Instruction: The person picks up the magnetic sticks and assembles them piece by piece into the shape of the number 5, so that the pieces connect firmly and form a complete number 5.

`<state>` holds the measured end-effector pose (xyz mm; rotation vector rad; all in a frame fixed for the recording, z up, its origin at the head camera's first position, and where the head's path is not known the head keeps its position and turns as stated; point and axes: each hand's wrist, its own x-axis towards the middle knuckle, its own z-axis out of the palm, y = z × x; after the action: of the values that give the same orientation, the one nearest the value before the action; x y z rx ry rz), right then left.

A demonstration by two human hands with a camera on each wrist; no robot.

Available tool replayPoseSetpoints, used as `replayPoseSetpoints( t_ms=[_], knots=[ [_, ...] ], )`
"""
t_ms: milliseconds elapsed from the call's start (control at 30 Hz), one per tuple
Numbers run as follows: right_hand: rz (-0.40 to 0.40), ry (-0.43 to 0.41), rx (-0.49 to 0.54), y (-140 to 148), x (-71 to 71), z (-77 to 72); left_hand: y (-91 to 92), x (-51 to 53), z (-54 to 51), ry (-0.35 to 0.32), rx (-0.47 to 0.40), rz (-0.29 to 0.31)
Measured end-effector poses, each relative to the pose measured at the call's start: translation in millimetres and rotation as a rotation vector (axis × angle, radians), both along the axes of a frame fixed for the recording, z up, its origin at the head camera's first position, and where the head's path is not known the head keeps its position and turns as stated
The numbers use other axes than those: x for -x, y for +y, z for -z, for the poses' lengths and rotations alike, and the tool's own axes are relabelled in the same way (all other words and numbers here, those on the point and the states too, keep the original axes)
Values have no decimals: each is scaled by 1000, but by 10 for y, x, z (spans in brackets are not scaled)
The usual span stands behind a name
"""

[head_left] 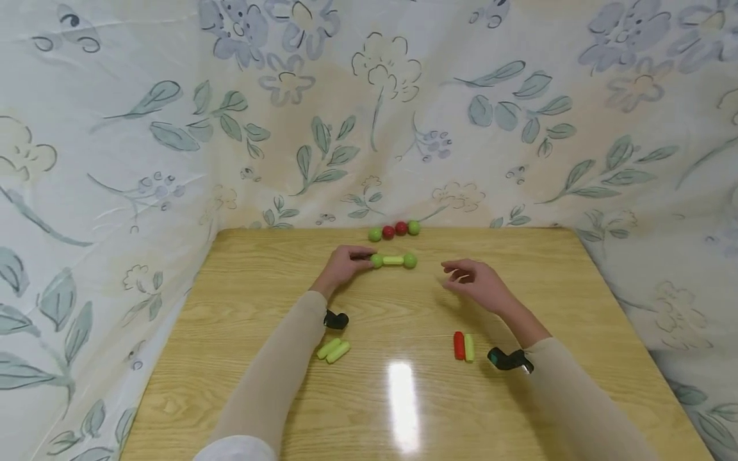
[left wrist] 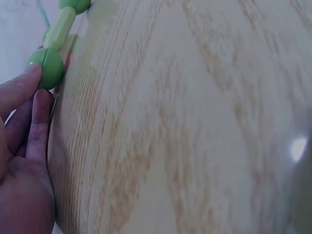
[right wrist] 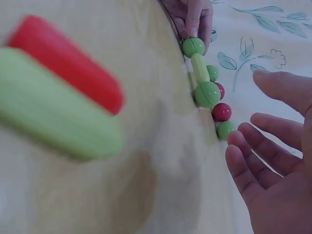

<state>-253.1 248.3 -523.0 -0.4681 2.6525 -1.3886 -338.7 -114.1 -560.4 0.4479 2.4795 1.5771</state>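
Observation:
A light-green stick [head_left: 393, 260] joins two green balls, one at each end, near the back of the table. My left hand [head_left: 344, 262] pinches the left ball [head_left: 377, 260] between thumb and fingers; the left wrist view shows the thumb on that ball [left wrist: 51, 68]. To the right of the right ball [head_left: 410, 260], my right hand [head_left: 475, 282] hovers apart from it, fingers loosely bent and holding nothing. In the right wrist view the right hand [right wrist: 278, 146] has a gap between thumb and fingers.
Behind is a row of green and red balls [head_left: 401, 228] by the floral cloth [head_left: 369, 128]. Light-green sticks [head_left: 338, 352] lie near the left forearm. A red stick [head_left: 459, 346] and a light-green stick [head_left: 469, 347] lie side by side near the right wrist, on the wooden table [head_left: 398, 307].

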Motion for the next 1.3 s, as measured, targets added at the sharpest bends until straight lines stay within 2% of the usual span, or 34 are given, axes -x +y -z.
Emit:
replayPoseSetpoints(
  t_ms=[267,367,500,700,867,1067,1300],
  knots=[
    [-25,27,-1,253,-534,-14,31,30,8,-23,16,-2],
    [-53,36,-43,293,-712,-25,34,38,8,-30,20,-7],
    [-73,54,-114,323,-903,14,41,47,10,-34,20,-6],
    [-55,87,-181,295,-1120,73,34,55,20,-36,4,-7],
    [-53,106,-204,239,-1200,149,12,48,16,-46,12,-18],
    [-45,113,-251,170,-1178,247,0,34,0,-41,15,-7],
    [-72,86,-286,117,-1142,230,4,29,-1,-36,31,-9]
  ],
)
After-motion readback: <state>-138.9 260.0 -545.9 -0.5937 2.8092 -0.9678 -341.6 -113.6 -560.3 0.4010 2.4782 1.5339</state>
